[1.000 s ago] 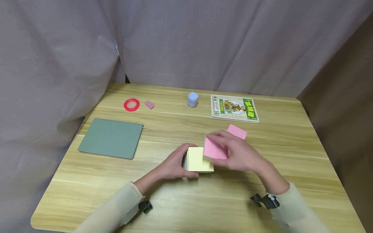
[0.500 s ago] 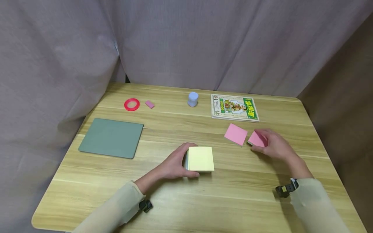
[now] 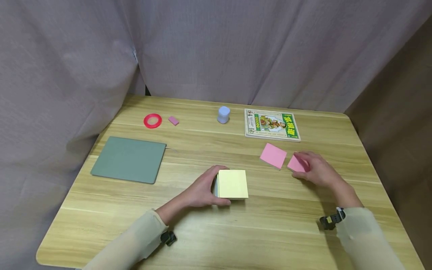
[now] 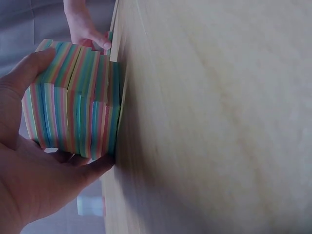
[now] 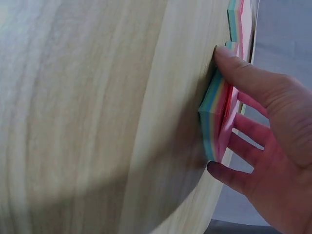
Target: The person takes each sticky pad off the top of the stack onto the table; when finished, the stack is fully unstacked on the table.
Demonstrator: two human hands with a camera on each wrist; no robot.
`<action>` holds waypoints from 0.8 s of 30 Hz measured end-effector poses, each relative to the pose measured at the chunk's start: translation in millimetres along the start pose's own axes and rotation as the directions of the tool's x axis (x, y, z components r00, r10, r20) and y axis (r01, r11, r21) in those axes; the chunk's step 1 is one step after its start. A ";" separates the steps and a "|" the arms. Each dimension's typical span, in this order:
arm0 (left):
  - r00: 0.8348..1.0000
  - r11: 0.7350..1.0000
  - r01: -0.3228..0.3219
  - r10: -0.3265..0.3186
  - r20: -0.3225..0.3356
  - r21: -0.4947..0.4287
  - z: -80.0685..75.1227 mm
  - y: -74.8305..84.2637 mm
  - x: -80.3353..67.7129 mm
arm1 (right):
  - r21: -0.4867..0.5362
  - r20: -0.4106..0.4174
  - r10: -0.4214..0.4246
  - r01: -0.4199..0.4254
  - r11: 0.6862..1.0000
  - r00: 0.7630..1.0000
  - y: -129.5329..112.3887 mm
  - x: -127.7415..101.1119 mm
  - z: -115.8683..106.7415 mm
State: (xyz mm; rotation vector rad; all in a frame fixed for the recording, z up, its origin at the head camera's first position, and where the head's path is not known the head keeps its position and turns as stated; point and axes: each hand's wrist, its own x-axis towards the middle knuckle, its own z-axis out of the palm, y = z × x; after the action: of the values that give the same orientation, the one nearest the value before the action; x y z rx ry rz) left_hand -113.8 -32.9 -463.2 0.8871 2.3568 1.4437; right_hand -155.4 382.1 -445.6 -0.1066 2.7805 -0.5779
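Right hand [image 3: 315, 170] is resting at the right of the head view, thumb and fingers curled round a thin pink-topped slice of sticky notes [image 3: 297, 164] lying on the wooden table [image 3: 209, 232]; the right wrist view is showing that slice [image 5: 217, 124] as a short stack of coloured layers, pinched at its edges with the thumb on one side and the fingers [image 5: 246, 148] on the other. Just to its left in the frame, another pink slice [image 3: 273, 155] is lying flat, close by but apparently not touching. Left hand [image 3: 202, 191] is gripping the thick yellow-topped note block [image 3: 232, 183] near the centre of the frame, thumb on the near edge and fingers wrapped over the far side, as the left wrist view [image 4: 73, 114] is confirming.

To set the slice down well, I judge the person should be lowering it flat, keeping it square to its neighbour, and loosening the fingers only once the bottom sheet is fully seated, so no layers fan out or slide. Keeping the left hand firm on the block is likely helping stop it from shifting.

Farther up the frame, a red tape ring [image 3: 152, 121], a small pink eraser [image 3: 173, 120], a pale blue bottle [image 3: 223, 114], a green-bordered book [image 3: 272, 125] and a grey-green mat [image 3: 129, 159] are lying apart from the hands.
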 end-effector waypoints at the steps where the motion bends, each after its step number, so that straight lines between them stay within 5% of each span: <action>1: 1.000 1.000 0.000 0.000 0.001 0.002 -0.3 -0.1 0.0 | -0.005 0.006 0.000 0.000 1.000 1.000 -0.8 -0.2 -0.7; 6: 1.000 1.000 0.003 -0.003 0.010 0.004 -1.4 0.0 -0.4 | -0.064 -0.014 -0.037 0.036 0.997 0.999 -11.0 -3.7 -5.8; 10: 1.000 1.000 0.021 -0.021 0.013 0.014 -1.8 -0.6 -0.4 | -0.127 -0.084 -0.176 0.165 0.978 0.981 -38.2 -9.8 -13.2; 18: 0.998 0.998 0.060 -0.061 0.028 0.032 -2.2 -1.2 -1.4 | -0.106 -0.078 -0.436 0.427 0.898 0.897 -128.6 -25.7 -0.5; 24: 0.998 0.998 0.057 -0.058 0.038 0.025 -3.3 -1.6 -1.0 | -0.081 0.017 -0.599 0.598 0.797 0.801 -180.6 -36.1 28.4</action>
State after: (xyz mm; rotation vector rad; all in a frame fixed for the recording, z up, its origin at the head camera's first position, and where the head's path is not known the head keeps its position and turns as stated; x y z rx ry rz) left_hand -115.2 -36.4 -463.1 0.8390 2.3561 1.3668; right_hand -110.2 210.6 -388.2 -1.0391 2.7481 -0.5946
